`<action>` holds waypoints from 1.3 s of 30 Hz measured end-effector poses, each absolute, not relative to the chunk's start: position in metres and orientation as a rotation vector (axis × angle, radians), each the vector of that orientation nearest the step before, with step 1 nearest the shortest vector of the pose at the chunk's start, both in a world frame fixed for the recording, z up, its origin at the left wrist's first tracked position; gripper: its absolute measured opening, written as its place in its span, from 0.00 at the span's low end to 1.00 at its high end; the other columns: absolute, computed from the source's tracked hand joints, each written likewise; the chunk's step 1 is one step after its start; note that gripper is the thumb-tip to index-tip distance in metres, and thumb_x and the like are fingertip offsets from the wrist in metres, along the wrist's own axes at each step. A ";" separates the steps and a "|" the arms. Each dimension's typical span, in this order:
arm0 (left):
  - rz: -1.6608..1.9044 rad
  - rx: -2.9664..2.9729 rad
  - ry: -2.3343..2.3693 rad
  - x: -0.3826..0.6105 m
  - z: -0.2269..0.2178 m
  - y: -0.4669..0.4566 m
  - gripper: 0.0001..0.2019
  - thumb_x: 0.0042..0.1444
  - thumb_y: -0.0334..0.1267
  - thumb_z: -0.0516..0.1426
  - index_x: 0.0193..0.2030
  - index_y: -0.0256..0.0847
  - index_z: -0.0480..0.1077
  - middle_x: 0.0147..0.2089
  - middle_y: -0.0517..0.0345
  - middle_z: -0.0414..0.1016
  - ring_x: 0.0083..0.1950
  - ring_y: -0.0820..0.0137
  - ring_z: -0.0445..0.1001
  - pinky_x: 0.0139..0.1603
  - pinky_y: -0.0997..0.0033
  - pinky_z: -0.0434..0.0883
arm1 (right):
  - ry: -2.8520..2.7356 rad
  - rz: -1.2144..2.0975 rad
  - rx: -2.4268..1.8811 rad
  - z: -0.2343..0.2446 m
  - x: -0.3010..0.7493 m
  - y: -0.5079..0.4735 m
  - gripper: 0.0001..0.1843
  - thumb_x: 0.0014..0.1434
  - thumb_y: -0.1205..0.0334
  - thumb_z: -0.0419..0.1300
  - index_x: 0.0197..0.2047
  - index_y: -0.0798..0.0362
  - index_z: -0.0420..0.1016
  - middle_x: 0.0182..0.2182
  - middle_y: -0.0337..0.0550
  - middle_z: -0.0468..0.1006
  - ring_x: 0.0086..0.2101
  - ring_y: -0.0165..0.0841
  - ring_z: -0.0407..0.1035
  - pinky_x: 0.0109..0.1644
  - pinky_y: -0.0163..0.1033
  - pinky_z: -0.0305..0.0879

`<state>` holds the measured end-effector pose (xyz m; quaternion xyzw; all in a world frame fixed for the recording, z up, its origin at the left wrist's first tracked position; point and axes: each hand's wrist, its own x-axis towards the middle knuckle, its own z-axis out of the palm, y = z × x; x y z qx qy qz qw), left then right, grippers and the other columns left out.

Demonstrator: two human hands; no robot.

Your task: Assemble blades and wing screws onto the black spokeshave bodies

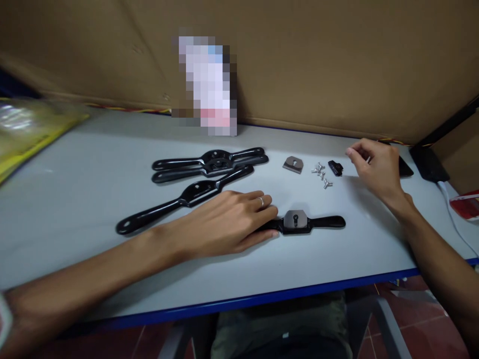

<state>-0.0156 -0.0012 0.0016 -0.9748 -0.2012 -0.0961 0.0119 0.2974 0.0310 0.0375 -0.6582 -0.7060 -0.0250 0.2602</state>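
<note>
My left hand [239, 219] is closed around the left handle of a black spokeshave [327, 222], which lies flat on the table. A grey blade [290, 219] sits on its middle, with a dark screw head showing in the blade's slot. My right hand [377, 167] hovers at the right with thumb and forefinger pinched together; anything between them is too small to make out. Just left of it lies a small black cap [336, 168]. Several silver wing screws [321, 173] are scattered beside the cap, and a loose slotted blade [293, 164] lies farther left.
Three more black spokeshave bodies, one nearest [149, 217], lie left of centre. A yellow-edged plastic bag [33, 132] is at far left. A pixelated package [211, 85] leans against the cardboard wall [318, 65]. A phone [405, 168], a black plug with white cable [429, 164] and a red item [466, 204] are at right.
</note>
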 end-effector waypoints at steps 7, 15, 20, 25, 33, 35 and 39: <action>-0.283 -3.035 -0.643 -0.016 0.001 -0.001 0.17 0.70 0.47 0.48 0.35 0.40 0.67 0.33 0.57 0.70 0.32 0.68 0.70 0.27 0.67 0.59 | -1.991 -0.138 -2.148 0.025 0.305 0.042 0.21 0.59 0.41 0.59 0.39 0.51 0.81 0.36 0.50 0.82 0.37 0.46 0.74 0.38 0.45 0.62; -0.276 -3.041 -0.647 -0.016 0.002 -0.001 0.17 0.70 0.47 0.48 0.35 0.40 0.67 0.33 0.57 0.70 0.32 0.68 0.70 0.27 0.68 0.58 | -2.045 -0.116 -2.166 0.015 0.293 0.038 0.18 0.58 0.46 0.59 0.41 0.51 0.78 0.38 0.51 0.81 0.37 0.45 0.72 0.36 0.44 0.60; -0.251 -3.038 -0.646 -0.016 0.001 -0.001 0.16 0.71 0.47 0.47 0.36 0.40 0.66 0.34 0.57 0.70 0.33 0.67 0.71 0.27 0.67 0.58 | -2.025 -0.081 -2.128 0.013 0.294 0.040 0.15 0.57 0.51 0.60 0.42 0.51 0.77 0.38 0.50 0.81 0.37 0.44 0.72 0.35 0.44 0.59; -0.262 -3.038 -0.636 -0.016 0.002 -0.001 0.16 0.71 0.47 0.48 0.36 0.40 0.66 0.33 0.57 0.70 0.32 0.68 0.71 0.27 0.66 0.58 | -1.997 -0.049 -2.125 0.013 0.294 0.041 0.13 0.56 0.53 0.60 0.40 0.51 0.78 0.36 0.49 0.82 0.37 0.44 0.73 0.33 0.43 0.57; -0.325 -3.057 -0.651 -0.015 0.002 -0.001 0.17 0.70 0.47 0.48 0.35 0.40 0.68 0.32 0.56 0.70 0.32 0.68 0.70 0.26 0.66 0.59 | -1.945 -0.016 -2.127 0.012 0.296 0.043 0.15 0.55 0.53 0.61 0.42 0.52 0.78 0.35 0.48 0.82 0.37 0.44 0.73 0.35 0.43 0.58; -0.295 -3.047 -0.644 -0.015 0.003 -0.001 0.17 0.70 0.47 0.48 0.35 0.40 0.67 0.33 0.56 0.70 0.32 0.68 0.70 0.27 0.67 0.59 | -1.947 -0.017 -2.131 0.011 0.296 0.043 0.15 0.55 0.52 0.60 0.42 0.52 0.78 0.36 0.49 0.82 0.37 0.44 0.73 0.35 0.43 0.58; -0.299 -3.049 -0.637 -0.015 0.004 -0.001 0.16 0.70 0.46 0.48 0.36 0.40 0.67 0.33 0.56 0.71 0.32 0.68 0.70 0.27 0.67 0.59 | -1.939 -0.015 -2.127 0.011 0.295 0.044 0.15 0.55 0.52 0.61 0.41 0.52 0.78 0.35 0.49 0.81 0.37 0.44 0.73 0.35 0.43 0.60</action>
